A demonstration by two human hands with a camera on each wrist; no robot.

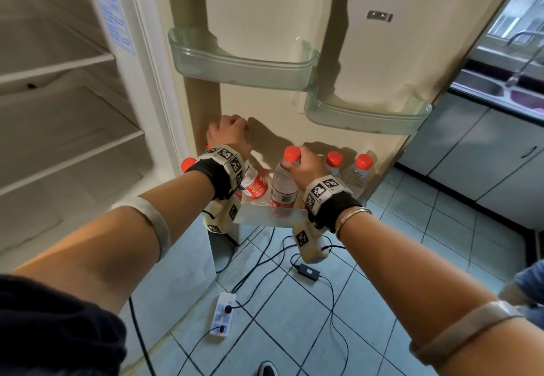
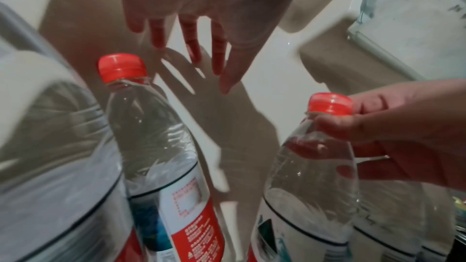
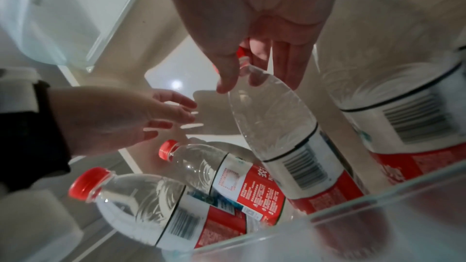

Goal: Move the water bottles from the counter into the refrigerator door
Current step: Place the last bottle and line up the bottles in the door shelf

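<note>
Red-capped water bottles [image 1: 334, 163] are sitting in the bottom door bin [image 1: 265, 213]; my right hand [image 1: 306, 163] is gripping one's neck, left hand [image 1: 228, 134] hovering spread, empty. Nearly done, I'm guessing.

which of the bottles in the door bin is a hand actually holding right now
The middle bottle: the right hand grips it at the neck just under its red cap. The left hand is spread above the others, holding nothing, and none of them is touched.
</note>
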